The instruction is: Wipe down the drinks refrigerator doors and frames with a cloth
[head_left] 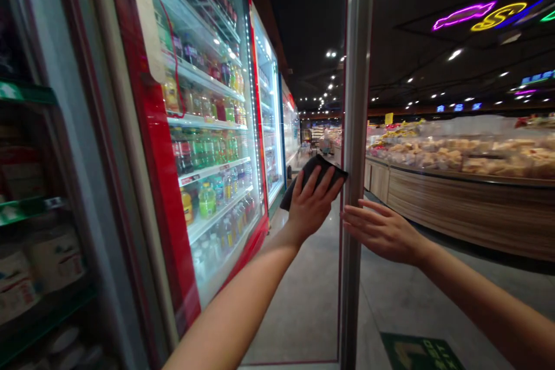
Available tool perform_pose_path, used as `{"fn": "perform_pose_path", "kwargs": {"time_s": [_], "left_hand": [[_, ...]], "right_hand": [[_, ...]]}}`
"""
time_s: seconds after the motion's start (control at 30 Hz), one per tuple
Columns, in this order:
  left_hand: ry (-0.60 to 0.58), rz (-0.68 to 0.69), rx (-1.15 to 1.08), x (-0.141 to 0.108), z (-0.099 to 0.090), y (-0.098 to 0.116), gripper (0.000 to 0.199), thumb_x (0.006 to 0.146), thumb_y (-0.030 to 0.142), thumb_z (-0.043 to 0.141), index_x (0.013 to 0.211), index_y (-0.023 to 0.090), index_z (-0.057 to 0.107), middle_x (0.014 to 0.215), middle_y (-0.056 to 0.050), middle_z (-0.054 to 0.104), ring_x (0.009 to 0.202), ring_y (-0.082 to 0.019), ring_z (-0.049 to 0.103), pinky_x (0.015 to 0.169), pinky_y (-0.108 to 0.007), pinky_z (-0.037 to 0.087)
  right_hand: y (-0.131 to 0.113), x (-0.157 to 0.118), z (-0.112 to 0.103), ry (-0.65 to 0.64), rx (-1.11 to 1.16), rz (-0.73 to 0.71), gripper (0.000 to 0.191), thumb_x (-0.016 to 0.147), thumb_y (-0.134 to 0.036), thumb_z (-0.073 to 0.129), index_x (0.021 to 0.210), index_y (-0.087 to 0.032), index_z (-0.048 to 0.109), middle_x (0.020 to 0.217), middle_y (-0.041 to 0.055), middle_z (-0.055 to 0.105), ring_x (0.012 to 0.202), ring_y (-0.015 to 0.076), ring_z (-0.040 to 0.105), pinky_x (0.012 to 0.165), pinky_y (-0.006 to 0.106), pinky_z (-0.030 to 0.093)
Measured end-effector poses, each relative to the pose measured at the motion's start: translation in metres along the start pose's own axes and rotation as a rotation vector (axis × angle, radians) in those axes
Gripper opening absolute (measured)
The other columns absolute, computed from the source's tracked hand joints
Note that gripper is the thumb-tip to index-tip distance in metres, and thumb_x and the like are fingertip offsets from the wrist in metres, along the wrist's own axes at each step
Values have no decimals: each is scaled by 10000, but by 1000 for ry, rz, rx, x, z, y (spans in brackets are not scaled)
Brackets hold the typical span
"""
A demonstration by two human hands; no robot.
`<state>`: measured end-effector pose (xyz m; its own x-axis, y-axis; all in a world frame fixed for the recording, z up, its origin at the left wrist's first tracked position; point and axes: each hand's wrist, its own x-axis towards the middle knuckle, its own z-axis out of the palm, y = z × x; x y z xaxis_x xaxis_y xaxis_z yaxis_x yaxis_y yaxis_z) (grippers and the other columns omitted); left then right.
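A dark cloth (303, 180) lies flat against the glass of an open door, and my left hand (313, 201) presses on it with the fingers over the cloth. The cloth's right corner reaches the door's upright metal frame (359, 98). Just right of and below it, my right hand (381, 230) rests its outstretched fingers at that frame, thumb side up, holding nothing. The clear glass pane (299, 312) spans the space left of the frame, and the floor shows through it.
A red-framed drinks cooler (162, 196) with bottles stands at left. Nearer, blurred shelves (39, 208) hold packaged goods. At right, a curved wood-panelled counter (455, 208) carries packaged food. A green floor sign (420, 352) lies below my right arm.
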<state>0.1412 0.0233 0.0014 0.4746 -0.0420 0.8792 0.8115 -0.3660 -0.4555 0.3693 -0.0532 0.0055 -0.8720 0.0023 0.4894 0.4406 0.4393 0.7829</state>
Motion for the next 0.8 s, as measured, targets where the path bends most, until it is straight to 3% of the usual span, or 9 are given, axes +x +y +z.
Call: {"fn": "perform_pose_path", "kwargs": {"time_s": [0.13, 0.23, 0.3, 0.43, 0.5, 0.6, 0.67, 0.73, 0.8], "left_hand": [[-49, 142, -7, -55, 12, 19, 615, 937, 237, 543, 1535, 307, 418, 1656, 8, 337, 1546, -280, 246, 1286, -546, 114], [-78, 309, -21, -83, 18, 14, 606, 943, 228, 537, 1528, 334, 421, 1659, 35, 329, 1541, -246, 263, 1293, -522, 120], [-104, 296, -18, -70, 24, 4, 621, 947, 229, 529, 1541, 348, 393, 1658, 42, 330, 1541, -237, 264, 1296, -522, 107], [-123, -43, 22, -13, 40, -2, 675, 943, 253, 529, 1580, 329, 319, 1663, 12, 314, 1565, -282, 183, 1284, -586, 80], [-113, -70, 49, -11, 47, 7, 666, 944, 261, 526, 1578, 312, 331, 1665, 2, 307, 1572, -289, 150, 1280, -601, 69], [-110, 52, 93, -54, 53, 23, 607, 936, 259, 540, 1531, 300, 429, 1671, -3, 300, 1564, -296, 182, 1283, -589, 84], [-134, 209, 82, -89, 51, 25, 576, 945, 277, 542, 1512, 320, 450, 1675, 10, 294, 1553, -272, 223, 1284, -568, 133], [-147, 339, 59, -109, 48, 14, 570, 952, 268, 536, 1508, 350, 444, 1674, 41, 292, 1546, -229, 242, 1289, -527, 162], [-140, 330, 63, -107, 45, -7, 578, 955, 260, 530, 1513, 371, 429, 1667, 66, 303, 1549, -209, 234, 1296, -509, 160]], "right_hand": [[-7, -8, 8, -66, -47, 177, 371, 961, -98, 517, 1284, -196, 672, 1425, 58, 628, 1381, 227, 524, 1241, 474, 338], [-12, -13, 25, -92, -47, 337, 474, 954, -85, 502, 1404, -206, 589, 1509, 68, 546, 1428, 247, 470, 1242, 492, 340], [-13, -14, 43, -54, -12, 453, 587, 952, -66, 478, 1519, -218, 460, 1551, 89, 492, 1456, 257, 431, 1223, 496, 378], [-13, -12, 84, 153, 89, 616, 755, 951, -24, 431, 1627, -264, 195, 1608, 140, 393, 1468, 272, 408, 1166, 492, 463], [-17, -11, 101, 227, 127, 641, 767, 953, -20, 428, 1630, -277, 174, 1624, 145, 363, 1474, 284, 396, 1167, 507, 460], [-25, -10, 118, 275, 169, 676, 746, 961, -29, 422, 1629, -260, 184, 1643, 148, 322, 1489, 299, 362, 1184, 518, 430], [-28, -8, 126, 291, 199, 703, 728, 967, -38, 415, 1628, -243, 191, 1652, 145, 301, 1497, 302, 342, 1196, 516, 410], [-29, -5, 133, 318, 226, 722, 708, 973, -55, 413, 1626, -238, 207, 1657, 136, 293, 1499, 305, 336, 1205, 515, 395], [-30, -1, 142, 356, 240, 742, 690, 981, -84, 424, 1622, -242, 225, 1658, 127, 292, 1493, 311, 348, 1206, 519, 391]]}}
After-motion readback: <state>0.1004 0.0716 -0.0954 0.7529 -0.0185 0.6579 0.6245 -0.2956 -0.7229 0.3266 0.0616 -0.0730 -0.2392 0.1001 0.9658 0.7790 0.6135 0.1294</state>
